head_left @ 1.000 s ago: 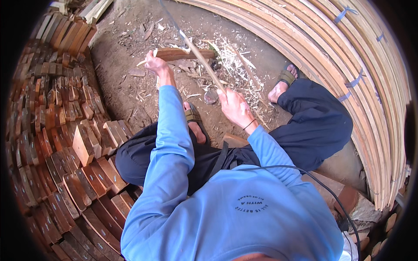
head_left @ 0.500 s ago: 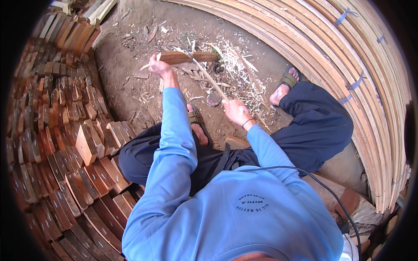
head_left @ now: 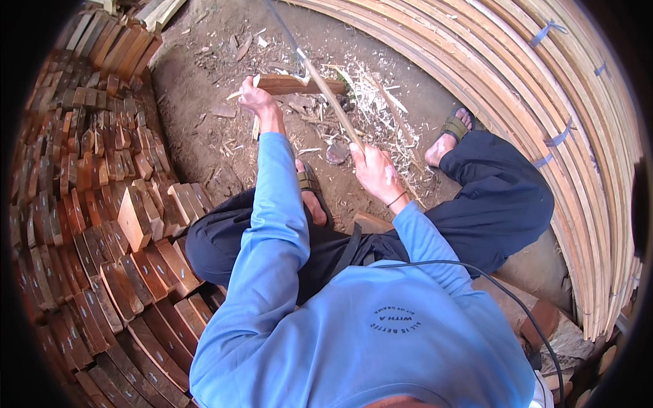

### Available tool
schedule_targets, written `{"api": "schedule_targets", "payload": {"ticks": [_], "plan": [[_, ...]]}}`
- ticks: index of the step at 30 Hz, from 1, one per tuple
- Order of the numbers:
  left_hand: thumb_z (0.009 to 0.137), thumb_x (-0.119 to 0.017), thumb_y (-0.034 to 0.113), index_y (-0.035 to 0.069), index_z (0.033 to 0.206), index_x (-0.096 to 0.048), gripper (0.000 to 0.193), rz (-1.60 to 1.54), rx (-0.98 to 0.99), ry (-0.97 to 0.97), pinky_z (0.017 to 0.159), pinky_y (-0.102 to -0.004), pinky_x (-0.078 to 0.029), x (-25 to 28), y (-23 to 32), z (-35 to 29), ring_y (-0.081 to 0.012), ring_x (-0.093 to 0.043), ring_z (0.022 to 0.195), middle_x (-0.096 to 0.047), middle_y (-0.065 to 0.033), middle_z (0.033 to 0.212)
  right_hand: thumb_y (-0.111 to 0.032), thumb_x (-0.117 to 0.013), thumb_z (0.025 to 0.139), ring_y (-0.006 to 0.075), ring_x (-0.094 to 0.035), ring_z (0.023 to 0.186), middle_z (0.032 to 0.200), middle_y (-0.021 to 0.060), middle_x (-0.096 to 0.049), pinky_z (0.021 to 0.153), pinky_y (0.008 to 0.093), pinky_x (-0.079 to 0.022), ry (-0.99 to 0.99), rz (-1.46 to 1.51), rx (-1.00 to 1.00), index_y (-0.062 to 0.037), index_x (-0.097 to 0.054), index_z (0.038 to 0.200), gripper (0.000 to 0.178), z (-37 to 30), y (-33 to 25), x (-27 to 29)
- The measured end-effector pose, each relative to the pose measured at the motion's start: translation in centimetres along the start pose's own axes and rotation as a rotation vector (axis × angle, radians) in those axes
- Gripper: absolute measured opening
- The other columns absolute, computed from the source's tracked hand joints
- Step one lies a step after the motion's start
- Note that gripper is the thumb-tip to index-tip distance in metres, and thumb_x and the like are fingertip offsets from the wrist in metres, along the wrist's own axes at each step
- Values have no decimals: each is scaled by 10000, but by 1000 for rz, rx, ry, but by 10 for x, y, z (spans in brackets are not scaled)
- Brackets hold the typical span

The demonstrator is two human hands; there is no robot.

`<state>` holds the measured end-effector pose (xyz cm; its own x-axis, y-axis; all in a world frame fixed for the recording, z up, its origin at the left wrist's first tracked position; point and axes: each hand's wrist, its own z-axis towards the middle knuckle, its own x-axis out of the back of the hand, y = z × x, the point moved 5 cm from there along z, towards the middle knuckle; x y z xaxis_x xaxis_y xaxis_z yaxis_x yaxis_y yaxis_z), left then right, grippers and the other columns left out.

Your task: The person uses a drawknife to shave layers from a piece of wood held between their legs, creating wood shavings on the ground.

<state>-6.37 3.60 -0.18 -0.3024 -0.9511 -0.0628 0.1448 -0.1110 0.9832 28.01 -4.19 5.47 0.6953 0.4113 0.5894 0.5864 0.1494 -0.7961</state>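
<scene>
Here the left hand [head_left: 255,100] is closed around one end of a short wood block [head_left: 299,84], holding it just above the dirt floor [head_left: 204,143]. The right hand [head_left: 374,173] is clamped on the near end of a long thin stick [head_left: 326,102], which slants up and away, crossing over the block's far end; whether it touches the block cannot be told. Hands well apart. Pale shavings [head_left: 367,102] lie on the ground just beyond the block. Stacked reddish wood pieces [head_left: 102,204] fill the left side; bundled long slats [head_left: 544,102] curve along the right. The person sits, sandalled feet near the shavings.
</scene>
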Motion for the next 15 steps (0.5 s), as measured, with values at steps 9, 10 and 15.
{"api": "schedule_targets", "payload": {"ticks": [9, 10, 15], "plan": [[903, -497, 176, -99, 936, -666, 324, -96, 101, 29, 752, -369, -489, 1, 30, -21, -256, -630, 815, -671, -171, 923, -301, -467, 996, 473, -632, 738, 744, 311, -610, 691, 534, -480, -21, -8, -78, 67, -649, 789, 460, -6, -3, 6], [905, -494, 175, -99, 928, -662, 322, -40, 49, 41, 751, -371, -488, 5, 25, -17, -251, -630, 815, -669, -170, 925, -317, -466, 996, 469, -636, 772, 759, 319, -616, 708, 532, -489, -17, -14, -52, 75, -651, 817, 469, -7, -1, 1], [910, -488, 162, -79, 934, -663, 298, -209, 160, 17, 738, -383, -476, -14, 28, -21, -245, -617, 791, -663, -165, 923, -374, -461, 999, 465, -638, 763, 720, 291, -629, 735, 537, -504, -115, -202, -171, 61, -613, 884, 475, -1, 64, -22]]}}
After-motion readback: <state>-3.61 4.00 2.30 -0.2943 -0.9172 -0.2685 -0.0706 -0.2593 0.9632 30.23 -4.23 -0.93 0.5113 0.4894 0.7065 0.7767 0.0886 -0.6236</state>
